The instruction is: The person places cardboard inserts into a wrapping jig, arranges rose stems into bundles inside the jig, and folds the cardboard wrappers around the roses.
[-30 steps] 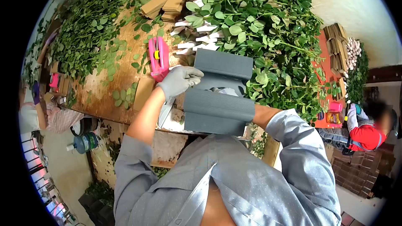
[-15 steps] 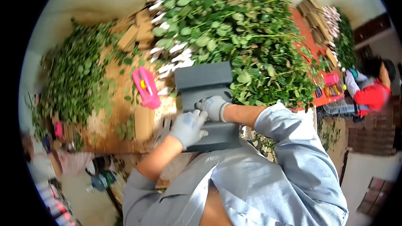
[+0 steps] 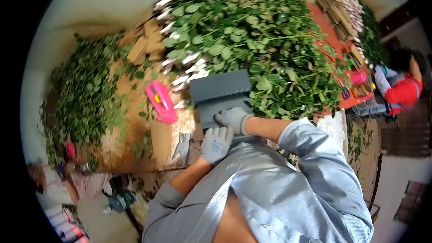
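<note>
A dark grey plastic stand with a raised back block sits before me at the table's near edge. My right hand, in a grey glove, rests in its trough with the fingers curled; whatever they hold is hidden. Close beside it, my gloved left hand has its fingers bent over the stand's near part. Left of that hand lies a silver plier-like tool, next to a flat cardboard piece. A pink tool with a yellow part lies farther out.
Leafy stems with white-wrapped ends are heaped behind the stand. More greenery covers the left side, near folded cardboard. At right, a person in red stands by a red table; another person is at far left.
My left hand has drawn back toward my body, uncovering the silver tool. The near part of the stand is now mostly hidden by my body and hands. My right hand stays in the trough.
</note>
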Available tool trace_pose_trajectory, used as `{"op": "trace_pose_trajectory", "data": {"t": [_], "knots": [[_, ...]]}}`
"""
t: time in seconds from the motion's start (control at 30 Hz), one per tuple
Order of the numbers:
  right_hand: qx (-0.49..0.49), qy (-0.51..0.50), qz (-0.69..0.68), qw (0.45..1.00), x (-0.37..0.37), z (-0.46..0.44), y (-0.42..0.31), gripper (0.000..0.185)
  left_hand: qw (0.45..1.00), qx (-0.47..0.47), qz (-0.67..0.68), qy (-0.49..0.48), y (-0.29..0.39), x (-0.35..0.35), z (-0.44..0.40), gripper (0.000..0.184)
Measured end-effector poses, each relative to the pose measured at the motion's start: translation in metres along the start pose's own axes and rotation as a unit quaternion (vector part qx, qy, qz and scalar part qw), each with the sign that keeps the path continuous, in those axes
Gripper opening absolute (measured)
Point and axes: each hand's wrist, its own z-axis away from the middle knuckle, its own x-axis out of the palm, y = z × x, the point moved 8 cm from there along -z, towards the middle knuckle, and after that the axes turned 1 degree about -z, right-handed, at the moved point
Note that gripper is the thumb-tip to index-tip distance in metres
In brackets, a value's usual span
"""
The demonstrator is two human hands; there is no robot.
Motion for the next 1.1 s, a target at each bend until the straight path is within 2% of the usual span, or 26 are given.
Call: {"op": "trace_pose_trajectory", "data": {"t": [0.07, 0.13, 0.2, 0.27, 0.33, 0.4, 0.43, 0.5, 0.53, 0.6, 0.67, 0.73, 0.8, 0.87, 0.9, 0.93, 0.97, 1.03, 1.07, 1.1], "knots": [[0.007, 0.000, -0.007, 1.000, -0.004, 0.003, -0.001, 0.034, 0.992, -0.031, 0.107, -0.062, -0.006, -0.004, 0.002, 0.053], [0.010, 0.037, -0.016, 0.999, 0.000, 0.004, 0.003, 0.030, 0.981, -0.016, 0.185, -0.060, -0.017, 0.003, 0.015, 0.059], [0.003, 0.026, -0.025, 0.999, -0.003, 0.005, 0.001, 0.034, 0.915, -0.096, 0.390, -0.047, -0.044, -0.018, 0.024, 0.045], [0.007, 0.003, 0.006, 1.000, 0.000, 0.002, 0.000, 0.039, 0.855, -0.211, 0.473, 0.000, -0.086, -0.030, 0.046, 0.039], [0.035, -0.034, 0.030, 0.998, 0.001, -0.001, 0.001, 0.047, 0.873, -0.320, 0.359, 0.087, -0.138, -0.046, 0.080, 0.034], [0.038, -0.024, 0.038, 0.998, -0.003, -0.001, -0.002, 0.052, 0.866, -0.465, 0.184, 0.013, -0.183, -0.010, 0.137, 0.057], [0.031, -0.028, 0.041, 0.998, -0.006, -0.002, -0.006, 0.052, 0.862, -0.473, 0.183, 0.015, -0.194, 0.005, 0.156, 0.057], [0.040, -0.050, 0.015, 0.998, -0.010, -0.003, -0.008, 0.057, 0.827, -0.560, 0.008, -0.048, -0.218, 0.013, 0.193, 0.082], [0.038, -0.053, 0.018, 0.998, -0.009, -0.003, -0.008, 0.057, 0.825, -0.563, 0.009, -0.046, -0.219, 0.016, 0.198, 0.082], [0.045, -0.057, -0.003, 0.997, -0.009, -0.003, -0.006, 0.059, 0.767, -0.619, 0.010, -0.166, -0.220, 0.037, 0.216, 0.105], [0.056, -0.073, 0.016, 0.996, -0.009, -0.002, -0.007, 0.059, 0.752, -0.635, 0.047, -0.171, -0.219, 0.050, 0.226, 0.108], [0.035, -0.039, 0.004, 0.999, -0.009, -0.002, -0.007, 0.058, 0.766, -0.632, -0.032, -0.114, -0.220, 0.029, 0.218, 0.109], [0.033, -0.044, 0.004, 0.998, -0.006, -0.004, -0.004, 0.056, 0.757, -0.644, 0.011, -0.112, -0.220, 0.013, 0.217, 0.112], [0.036, -0.040, 0.004, 0.999, -0.004, -0.004, -0.003, 0.053, 0.746, -0.665, 0.030, -0.006, -0.216, -0.018, 0.214, 0.115], [0.039, -0.038, 0.005, 0.999, -0.009, -0.002, -0.006, 0.050, 0.751, -0.652, 0.068, 0.085, -0.218, -0.031, 0.214, 0.113], [0.035, -0.025, -0.008, 0.999, -0.010, -0.001, -0.005, 0.048, 0.759, -0.641, 0.072, 0.084, -0.218, -0.034, 0.214, 0.113], [0.015, -0.006, -0.016, 1.000, -0.009, -0.001, -0.006, 0.049, 0.765, -0.605, 0.138, 0.171, -0.217, -0.041, 0.212, 0.106], [-0.002, 0.017, -0.027, 0.999, -0.009, 0.002, -0.005, 0.050, 0.745, -0.538, 0.289, 0.268, -0.199, -0.078, 0.168, 0.076], [-0.002, 0.021, -0.030, 0.999, -0.009, 0.003, -0.004, 0.050, 0.756, -0.521, 0.301, 0.258, -0.185, -0.077, 0.143, 0.076], [0.005, 0.015, -0.044, 0.999, -0.012, 0.005, -0.004, 0.050, 0.690, -0.507, 0.435, 0.278, -0.172, -0.065, 0.126, 0.064]]}}
